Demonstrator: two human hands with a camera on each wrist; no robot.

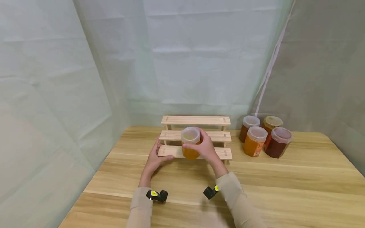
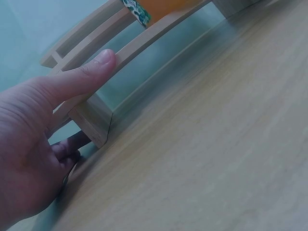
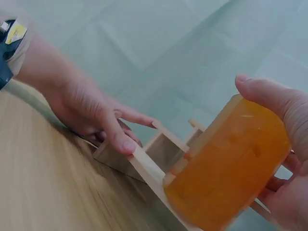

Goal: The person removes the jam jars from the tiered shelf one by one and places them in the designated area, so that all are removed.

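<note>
Two hands are seen at a small three-tiered wooden rack (image 1: 196, 136) standing on a pale wood-grain surface (image 1: 285, 190).

Right hand (image 1: 203, 147): fingers and thumb are curled round a translucent-lidded jar (image 1: 190, 143) of orange-amber contents. The jar is held upright at the front of the rack, its base at the lowest step, left of centre; in the right wrist view its base meets the front edge of that step. Whether its weight is borne by the step or by the hand cannot be told.

Left hand (image 1: 155, 160): laid against the left end of the lowest step, fingers fairly straight. The thumb (image 2: 91, 72) is pressed on the step's front edge, and the other fingers are tucked beside and behind the end support. Nothing is gripped.

Four further lidded jars (image 1: 263, 136) are grouped on the surface just right of the rack, close together: two orange, one dark red, one with a yellowish lid at the back.

Beige sleeves (image 1: 239, 199) are worn on both arms, each with a small black device with a yellow mark at the wrist. Pale fabric sheeting (image 1: 199, 57) encloses the surface behind and at the sides.
</note>
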